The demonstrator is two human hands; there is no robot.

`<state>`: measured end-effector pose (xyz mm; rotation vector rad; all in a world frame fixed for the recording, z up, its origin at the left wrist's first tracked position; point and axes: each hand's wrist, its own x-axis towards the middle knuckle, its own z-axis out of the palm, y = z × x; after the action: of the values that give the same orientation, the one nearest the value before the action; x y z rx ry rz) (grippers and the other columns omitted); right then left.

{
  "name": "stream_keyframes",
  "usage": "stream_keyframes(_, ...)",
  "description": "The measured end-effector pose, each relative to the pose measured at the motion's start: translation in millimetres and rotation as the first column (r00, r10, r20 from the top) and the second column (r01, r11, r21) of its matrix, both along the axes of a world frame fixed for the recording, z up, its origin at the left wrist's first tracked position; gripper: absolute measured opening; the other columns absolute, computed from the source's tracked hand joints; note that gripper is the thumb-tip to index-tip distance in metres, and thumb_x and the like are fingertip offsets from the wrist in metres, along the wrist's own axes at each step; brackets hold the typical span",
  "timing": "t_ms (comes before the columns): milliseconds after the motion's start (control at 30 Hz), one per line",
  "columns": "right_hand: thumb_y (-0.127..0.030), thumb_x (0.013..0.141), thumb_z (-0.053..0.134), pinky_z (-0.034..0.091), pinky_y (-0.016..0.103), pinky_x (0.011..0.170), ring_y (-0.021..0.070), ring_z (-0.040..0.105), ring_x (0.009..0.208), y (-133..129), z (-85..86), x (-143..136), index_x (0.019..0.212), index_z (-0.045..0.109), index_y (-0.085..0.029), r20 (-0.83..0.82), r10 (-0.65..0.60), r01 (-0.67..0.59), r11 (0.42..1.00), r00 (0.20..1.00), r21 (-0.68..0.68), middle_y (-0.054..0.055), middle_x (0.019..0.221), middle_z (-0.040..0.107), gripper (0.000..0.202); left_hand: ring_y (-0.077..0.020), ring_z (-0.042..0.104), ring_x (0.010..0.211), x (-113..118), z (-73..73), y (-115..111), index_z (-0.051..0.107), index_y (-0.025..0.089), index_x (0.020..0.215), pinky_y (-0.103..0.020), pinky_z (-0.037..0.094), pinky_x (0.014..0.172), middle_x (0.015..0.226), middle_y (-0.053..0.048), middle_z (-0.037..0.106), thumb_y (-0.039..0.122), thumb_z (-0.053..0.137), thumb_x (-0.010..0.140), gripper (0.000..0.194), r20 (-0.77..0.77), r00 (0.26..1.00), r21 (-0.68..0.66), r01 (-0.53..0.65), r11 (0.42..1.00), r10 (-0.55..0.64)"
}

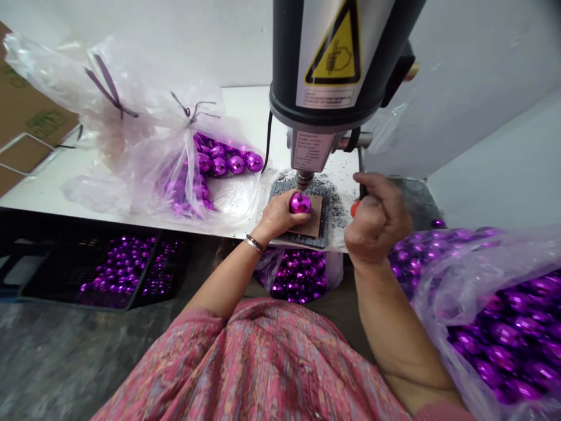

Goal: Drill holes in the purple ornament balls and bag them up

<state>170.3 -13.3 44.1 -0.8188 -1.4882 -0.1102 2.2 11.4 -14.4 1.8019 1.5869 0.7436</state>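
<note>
My left hand [280, 215] grips a shiny purple ball [300, 203] between thumb and fingers, over a brown board [316, 219] on the drill press base. Directly above the ball is the drill chuck [304, 179], under the black and silver machine head [333, 64]. To the right, my right hand [377, 222] is curled round the red-ended lever [355, 208] of the press, one finger partly raised. Dark shavings [335, 204] lie around the base.
Clear plastic bags of purple balls stand on the white table [243, 105] at the left and at the lower right [504, 333]. Below the table edge are an open bag [300, 275] and a black crate [131, 295] with more balls. A cardboard box [39, 117] is far left.
</note>
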Motion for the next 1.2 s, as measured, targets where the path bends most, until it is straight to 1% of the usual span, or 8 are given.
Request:
stream_keyframes(133,-0.027,0.098,0.039,0.044,0.016,0.071,0.0000,0.053,0.069,5,49.0,-4,0.102,0.076,-0.016,-0.119,0.012,-0.018,0.999,0.993,-0.046,0.001,0.074,0.060,0.039,-0.0288,0.068,0.099,1,0.6,0,0.068,0.018,0.114,-0.039,0.051,0.090,0.105,-0.007,0.074,0.031,0.084,0.071,0.048,-0.017,1.000,0.002,-0.018,1.000,0.018)
stream_keyframes(233,-0.023,0.094,0.042,0.040,0.014,0.067,-0.0028,0.046,0.060,15,97.5,-7,0.088,0.077,-0.009,-0.249,0.061,-0.118,0.968,0.967,-0.223,0.000,0.061,0.050,0.038,-0.0276,0.067,0.103,1,3.0,-7,0.066,0.018,0.118,-0.038,0.051,0.093,0.110,-0.006,0.073,0.029,0.084,0.071,0.052,0.005,0.999,-0.001,-0.039,0.999,0.039)
stream_keyframes(333,-0.020,0.092,0.046,0.040,0.017,0.065,-0.0008,0.048,0.058,24,123.0,-8,0.087,0.077,-0.010,-0.306,0.086,-0.197,0.914,0.948,-0.353,-0.002,0.056,0.044,0.034,-0.0261,0.067,0.107,-4,6.4,-22,0.064,0.017,0.123,-0.037,0.052,0.096,0.116,-0.007,0.072,0.027,0.085,0.072,0.057,0.073,0.997,-0.020,-0.039,0.999,0.040)
stream_keyframes(567,-0.022,0.097,0.046,0.036,0.019,0.069,-0.0017,0.046,0.062,19,121.1,-6,0.092,0.078,-0.016,-0.241,0.007,-0.120,0.880,0.971,-0.459,-0.002,0.063,0.047,0.033,-0.0275,0.067,0.109,-26,17.9,-58,0.058,0.018,0.139,-0.040,0.055,0.096,0.132,-0.016,0.067,0.044,0.094,0.064,0.087,0.089,0.968,0.003,0.235,0.972,-0.235)
stream_keyframes(700,-0.019,0.099,0.043,0.034,0.024,0.069,0.0003,0.040,0.059,12,120.8,-9,0.093,0.077,-0.016,-0.236,-0.040,-0.086,0.861,0.971,-0.502,-0.001,0.062,0.046,0.035,-0.0169,0.065,0.085,-65,21.0,-48,0.063,0.018,0.134,-0.034,0.056,0.084,0.124,-0.012,0.070,0.041,0.081,0.082,0.060,0.030,0.999,0.087,-0.036,0.996,0.034)
stream_keyframes(867,-0.016,0.098,0.043,0.034,0.025,0.071,0.0016,0.038,0.061,9,118.4,-11,0.093,0.077,-0.016,-0.219,-0.036,-0.073,0.881,0.975,-0.468,-0.001,0.064,0.049,0.034,-0.0261,0.067,0.110,-132,17.1,-13,0.063,0.014,0.130,-0.042,0.053,0.102,0.121,-0.015,0.072,0.021,0.056,0.093,0.039,-0.028,0.847,0.193,-0.517,0.834,0.531)
stream_keyframes(1033,-0.014,0.097,0.040,0.042,0.025,0.081,0.0016,0.044,0.065,3,111.9,-11,0.089,0.076,-0.016,-0.209,-0.094,-0.019,0.875,0.973,-0.484,-0.001,0.069,0.053,0.037,-0.0318,0.052,0.140,-172,26.0,33,0.054,0.008,0.143,-0.044,0.038,0.121,0.144,-0.020,0.060,0.005,0.049,0.085,0.058,-0.204,0.756,0.236,-0.579,0.781,0.622)
stream_keyframes(1200,-0.016,0.096,0.036,0.038,0.026,0.069,0.0016,0.051,0.069,1,103.6,-8,0.089,0.075,-0.016,-0.166,-0.027,-0.044,0.912,0.986,-0.407,0.000,0.068,0.053,0.040,-0.0410,0.055,0.135,-186,36.7,64,0.044,0.008,0.152,-0.052,0.043,0.113,0.152,-0.026,0.052,0.007,0.065,0.076,0.079,-0.448,0.707,0.126,-0.556,0.822,0.547)
